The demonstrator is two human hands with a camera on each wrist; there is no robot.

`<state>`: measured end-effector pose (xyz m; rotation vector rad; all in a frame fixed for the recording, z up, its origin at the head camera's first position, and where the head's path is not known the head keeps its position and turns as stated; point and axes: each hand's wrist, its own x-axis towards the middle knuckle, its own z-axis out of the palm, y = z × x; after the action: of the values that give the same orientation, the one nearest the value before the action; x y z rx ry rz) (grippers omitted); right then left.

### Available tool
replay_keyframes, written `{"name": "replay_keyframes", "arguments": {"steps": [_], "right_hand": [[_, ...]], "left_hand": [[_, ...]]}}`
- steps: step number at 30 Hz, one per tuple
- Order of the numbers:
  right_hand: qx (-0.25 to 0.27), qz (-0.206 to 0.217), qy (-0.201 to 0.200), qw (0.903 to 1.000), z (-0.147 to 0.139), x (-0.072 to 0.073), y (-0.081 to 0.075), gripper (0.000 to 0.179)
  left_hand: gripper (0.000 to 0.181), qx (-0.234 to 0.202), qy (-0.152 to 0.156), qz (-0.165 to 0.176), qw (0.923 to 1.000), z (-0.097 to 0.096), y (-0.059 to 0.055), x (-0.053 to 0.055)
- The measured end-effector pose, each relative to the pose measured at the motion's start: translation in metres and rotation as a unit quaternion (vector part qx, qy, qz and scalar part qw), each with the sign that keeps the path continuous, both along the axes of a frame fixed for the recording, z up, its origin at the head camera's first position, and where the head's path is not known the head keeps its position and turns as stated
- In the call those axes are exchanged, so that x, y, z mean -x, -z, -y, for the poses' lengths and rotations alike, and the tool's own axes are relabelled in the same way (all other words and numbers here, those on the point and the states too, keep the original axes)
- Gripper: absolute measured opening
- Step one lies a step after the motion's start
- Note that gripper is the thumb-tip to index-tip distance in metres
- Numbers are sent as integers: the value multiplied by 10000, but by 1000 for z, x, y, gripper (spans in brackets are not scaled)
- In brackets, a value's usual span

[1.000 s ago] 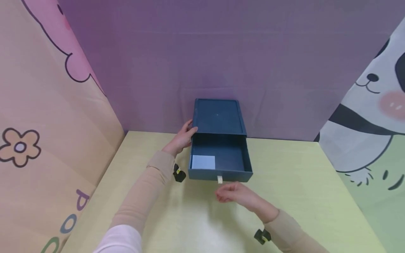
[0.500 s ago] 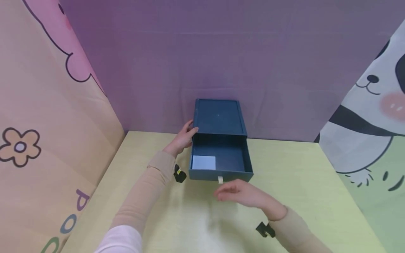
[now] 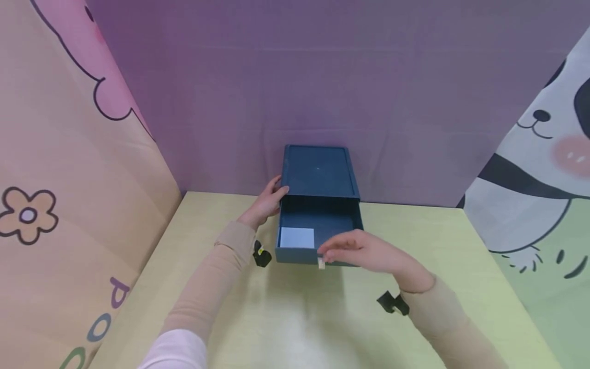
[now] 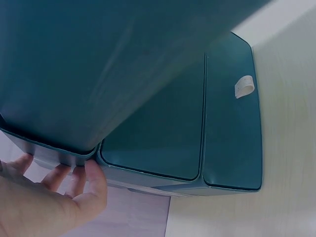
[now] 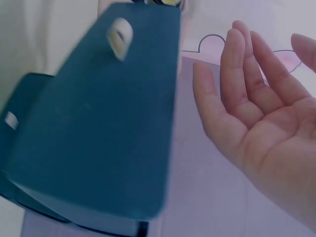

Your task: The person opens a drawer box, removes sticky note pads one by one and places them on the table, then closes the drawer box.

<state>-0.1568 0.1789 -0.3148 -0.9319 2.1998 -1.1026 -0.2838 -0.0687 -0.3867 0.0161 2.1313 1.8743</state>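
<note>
A dark blue drawer unit (image 3: 318,169) stands against the purple backdrop, its top drawer (image 3: 295,255) pulled out. Inside that drawer, at the front left, lies a flat whitish rectangle (image 3: 297,238). My left hand (image 3: 266,204) rests against the unit's left side; the left wrist view shows its fingertips pressing the side wall. Over the drawer's front right portion, my right hand (image 3: 369,252) overlaps it in the head view, fingers loosely extended. Nothing is in this hand in the right wrist view, where the drawer's pale pull tab (image 5: 121,37) stands well left of the fingers.
Lower drawers (image 4: 153,133) sit beneath the pulled-out one, one with its own pale tab (image 4: 244,87). The unit stands on a pale yellow table (image 3: 415,246). Printed cloth walls rise at left (image 3: 92,169) and right (image 3: 539,169), with the purple backdrop (image 3: 221,102) behind.
My right hand has risen and moved forward from below the pull tab to over the drawer's front, its fingers loosening from a curl. The left hand and the drawer stay put.
</note>
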Motion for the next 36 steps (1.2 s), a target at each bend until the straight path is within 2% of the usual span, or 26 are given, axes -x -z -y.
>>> {"name": "replay_keyframes", "arguments": {"steps": [7, 11, 15, 29, 34, 36], "right_hand": [[-601, -354, 223, 9973, 7, 22, -23, 39], [-653, -335, 314, 9968, 14, 35, -33, 35], [-645, -316, 358, 9968, 20, 47, -40, 39], [-1498, -957, 615, 9821, 40, 98, -44, 54], [-1936, -1111, 595, 9730, 50, 109, -36, 58], [-2098, -1221, 521, 9687, 54, 113, -31, 59]], "left_hand": [[61, -10, -21, 12, 10000, -1, 0, 1], [61, 18, -67, 59, 10000, -2, -1, 1], [61, 48, -103, 67, 9999, -3, -2, 0], [62, -39, -121, 35, 9999, 1, -1, 0], [62, -45, -121, 47, 9999, 1, 0, 1], [62, -37, -103, 64, 9999, 1, -4, -3]]}}
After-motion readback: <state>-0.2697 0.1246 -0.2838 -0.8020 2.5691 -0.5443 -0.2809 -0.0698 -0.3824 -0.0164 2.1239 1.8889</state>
